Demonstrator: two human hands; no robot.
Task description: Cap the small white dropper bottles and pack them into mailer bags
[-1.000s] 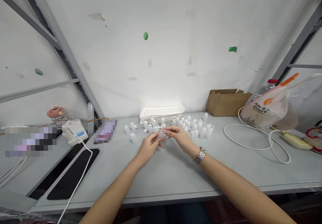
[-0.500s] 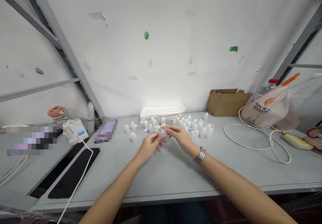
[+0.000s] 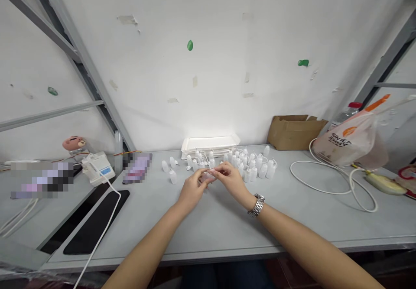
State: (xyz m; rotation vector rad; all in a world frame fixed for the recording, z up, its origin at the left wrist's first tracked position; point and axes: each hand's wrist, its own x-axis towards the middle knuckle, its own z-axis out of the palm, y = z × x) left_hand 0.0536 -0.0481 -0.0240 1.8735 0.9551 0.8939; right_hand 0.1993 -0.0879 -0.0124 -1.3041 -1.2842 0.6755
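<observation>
My left hand (image 3: 191,189) and my right hand (image 3: 231,180) meet above the grey table (image 3: 208,228), both pinched on one small translucent plastic bottle (image 3: 208,176). The fingers of both hands are closed round it, and a metal watch sits on my right wrist. Just behind the hands stands a cluster of several small white squeeze bottles (image 3: 250,164) with tethered caps. A few more bottles (image 3: 171,174) lie to the left of the cluster. How the held bottle's cap sits is hidden by my fingers.
A stack of white trays (image 3: 209,143) rests against the wall. A cardboard box (image 3: 294,131), a plastic bag (image 3: 352,139) and a coiled white cable (image 3: 328,185) occupy the right side. A black mat (image 3: 94,224), a small white scale (image 3: 96,170) and its cord lie left.
Both hands have drawn slightly closer together on the small bottle and shifted a little forward. Nothing else has moved.
</observation>
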